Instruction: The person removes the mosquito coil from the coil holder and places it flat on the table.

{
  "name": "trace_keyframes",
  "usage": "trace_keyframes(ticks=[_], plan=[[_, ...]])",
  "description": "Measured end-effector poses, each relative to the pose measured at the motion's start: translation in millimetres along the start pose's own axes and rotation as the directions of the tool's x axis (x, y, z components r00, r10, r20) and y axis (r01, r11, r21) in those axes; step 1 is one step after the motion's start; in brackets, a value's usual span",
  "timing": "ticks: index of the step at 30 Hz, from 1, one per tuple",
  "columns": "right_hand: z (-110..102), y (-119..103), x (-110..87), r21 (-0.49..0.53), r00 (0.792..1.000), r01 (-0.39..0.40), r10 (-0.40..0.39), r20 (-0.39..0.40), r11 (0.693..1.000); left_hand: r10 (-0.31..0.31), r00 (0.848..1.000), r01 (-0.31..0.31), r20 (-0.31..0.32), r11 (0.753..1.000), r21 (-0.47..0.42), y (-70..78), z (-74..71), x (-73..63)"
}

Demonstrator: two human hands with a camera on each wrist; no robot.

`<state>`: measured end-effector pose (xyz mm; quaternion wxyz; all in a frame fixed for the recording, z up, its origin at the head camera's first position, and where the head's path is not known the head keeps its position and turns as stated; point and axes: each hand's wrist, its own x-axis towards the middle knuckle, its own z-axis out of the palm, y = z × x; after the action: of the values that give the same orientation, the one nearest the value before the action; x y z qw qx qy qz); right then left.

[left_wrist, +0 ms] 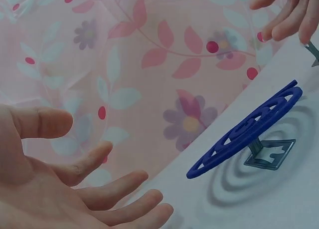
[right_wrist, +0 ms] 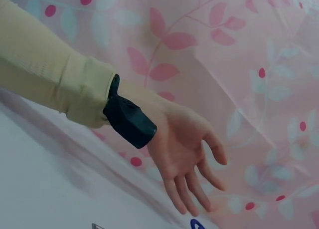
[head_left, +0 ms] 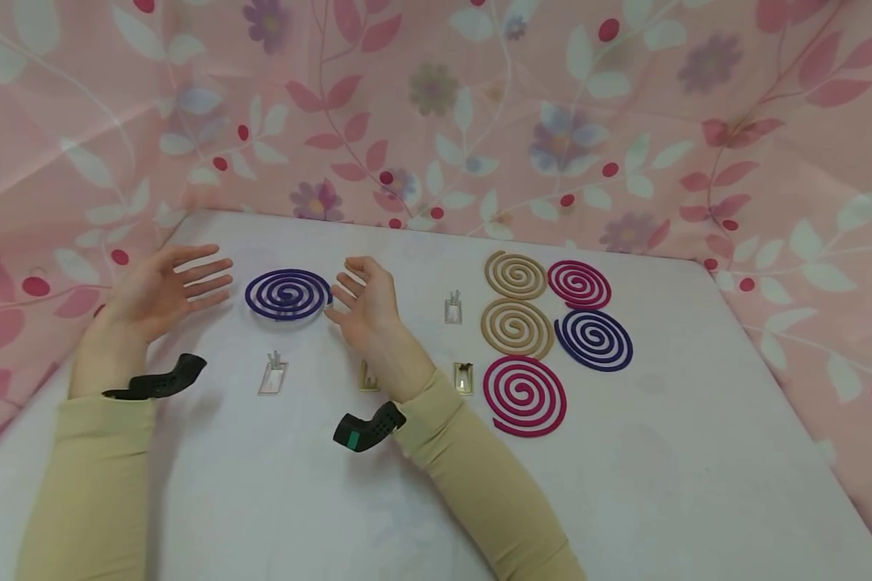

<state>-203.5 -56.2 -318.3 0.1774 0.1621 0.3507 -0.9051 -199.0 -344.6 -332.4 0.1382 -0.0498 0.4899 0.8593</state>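
Observation:
A dark blue mosquito coil point(head_left: 288, 294) lies nearly level on a small metal stand point(left_wrist: 271, 154), raised above the white table, its shadow rings below. To its left is my left hand point(head_left: 161, 292), palm turned inward, fingers spread and empty. My right hand point(head_left: 369, 303) is at the coil's right side, fingers loosely bent, fingertips right by the rim in the head view. In the left wrist view the coil stands apart from the left fingers point(left_wrist: 119, 189). The right wrist view shows the left hand point(right_wrist: 184, 144) with only a bit of the blue coil point(right_wrist: 197, 224).
To the right lie two tan coils point(head_left: 516, 275), two magenta coils point(head_left: 525, 396) and another blue coil point(head_left: 593, 340). Silvery stands point(head_left: 273, 375) and gold-coloured stands point(head_left: 463, 378) lie around my right forearm. A floral pink cloth point(head_left: 436, 121) hangs behind the table point(head_left: 661, 484).

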Motion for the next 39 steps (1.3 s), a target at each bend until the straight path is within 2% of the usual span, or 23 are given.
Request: trace_keyframes(ticks=[3,7,12,14,18,20,31,39], plan=[[-1.9,8.8,4.4,0.051,0.999,-0.042,0.043,-0.013,0.998,-0.012,0.999,0.012,-0.031,1.000,0.008,-3.3,0.1,2.2],[-3.9,18.7,7.3,0.095,0.996,-0.054,0.061,-0.067,0.994,-0.053,0.996,0.053,-0.069,0.999,0.003,-7.1,2.9,7.5],[-10.4,26.1,9.3,0.144,0.992,-0.056,0.072,-0.106,0.988,-0.092,0.994,0.092,-0.054,0.996,-0.002,-12.6,4.8,12.7],[-12.5,27.3,11.7,0.151,0.992,-0.060,0.075,-0.099,0.987,-0.093,0.995,0.093,-0.024,0.995,-0.023,-14.9,4.2,14.0],[-15.5,29.3,17.6,0.164,0.993,-0.067,0.081,-0.081,0.984,-0.113,0.992,0.120,0.057,0.984,-0.135,-19.0,2.7,16.4],[-16.7,30.2,20.0,0.165,0.994,-0.070,0.083,-0.072,0.984,-0.121,0.990,0.132,0.079,0.978,-0.160,-20.9,2.5,17.5],[-20.7,33.9,26.7,0.159,0.995,-0.092,0.097,-0.022,0.983,-0.146,0.989,0.148,0.028,0.982,-0.113,-27.5,5.0,19.8],[-21.7,32.6,28.4,0.209,0.991,-0.135,0.133,0.021,0.969,-0.143,0.988,0.148,0.054,0.983,-0.105,-27.4,4.8,19.5]])
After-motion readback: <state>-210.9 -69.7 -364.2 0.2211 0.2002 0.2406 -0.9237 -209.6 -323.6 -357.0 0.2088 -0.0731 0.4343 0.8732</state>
